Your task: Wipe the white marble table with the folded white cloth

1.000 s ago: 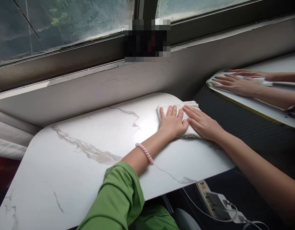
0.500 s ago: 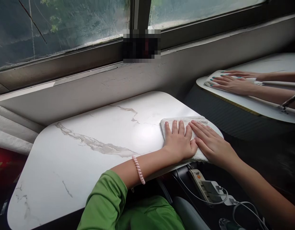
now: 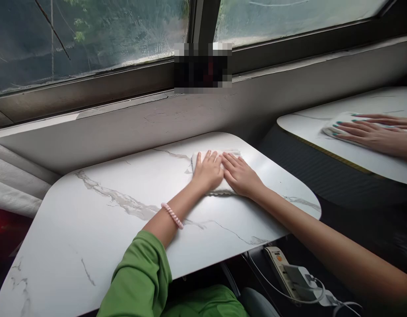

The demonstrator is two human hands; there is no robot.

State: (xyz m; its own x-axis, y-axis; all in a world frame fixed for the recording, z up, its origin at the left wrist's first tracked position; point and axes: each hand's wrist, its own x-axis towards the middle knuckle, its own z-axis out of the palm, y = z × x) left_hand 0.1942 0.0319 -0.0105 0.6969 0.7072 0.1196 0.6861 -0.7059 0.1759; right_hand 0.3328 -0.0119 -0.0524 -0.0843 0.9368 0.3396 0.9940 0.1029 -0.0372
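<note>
A folded white cloth [image 3: 219, 190] lies flat on a white marble-patterned table [image 3: 124, 237], near its far edge. My left hand [image 3: 210, 171] presses on the cloth's left part, palm down with fingers spread. Beside it, touching it, my right hand [image 3: 241, 175] rests flat on the right part of the cloth, fingers stretched out. A pink coiled band [image 3: 172, 215] is round my left wrist.
At the right, another person's hands [image 3: 371, 132] lie on a white cloth [image 3: 331, 125] on a second table [image 3: 302, 121]. Below my table's near edge is a power strip [image 3: 279, 268] with plugs and cables. Windows and a wall stand behind.
My two hands and the cloth have moved left and away from me, from the table's near right edge to near its far side. The other person's hands and cloth have shifted right.
</note>
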